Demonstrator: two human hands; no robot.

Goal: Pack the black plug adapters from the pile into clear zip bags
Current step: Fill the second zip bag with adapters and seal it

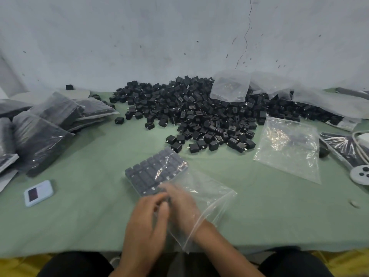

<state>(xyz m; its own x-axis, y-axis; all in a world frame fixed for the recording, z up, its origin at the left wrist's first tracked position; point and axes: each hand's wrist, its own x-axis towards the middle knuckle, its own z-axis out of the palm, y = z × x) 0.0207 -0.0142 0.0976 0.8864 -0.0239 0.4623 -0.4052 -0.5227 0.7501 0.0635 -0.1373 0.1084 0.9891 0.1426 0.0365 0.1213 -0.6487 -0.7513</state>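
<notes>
At the near middle of the green-covered counter (79,216) lies a clear zip bag (211,194), its open mouth toward the person. Its far end holds black plug adapters (155,172) packed flat in neat rows. The right hand (179,206) is inside the bag up to the wrist, its fingers reaching toward the nearest row. They are blurred, so I cannot tell whether its grip is apart or clamped on an adapter. The left hand (145,218) is outside the bag at its near-left edge. Its fingers are curled and its thumb lies on the plastic, so its grip is closed on the bag.

The pile (199,112) of loose adapters spreads across the far middle of the counter against a grey wall (139,37). A few strays lie apart on its left side. Limp empty bags (229,86) lie over the pile's far right part. Another empty bag (289,148) lies flat to the right, just beside the pile's near edge.

Filled bags (50,124) are stacked at the left. Near them, toward the person, sits a small white device (39,193) with a dark screen. At the right edge are a white round disc (361,173) and a pale cable (359,146).
</notes>
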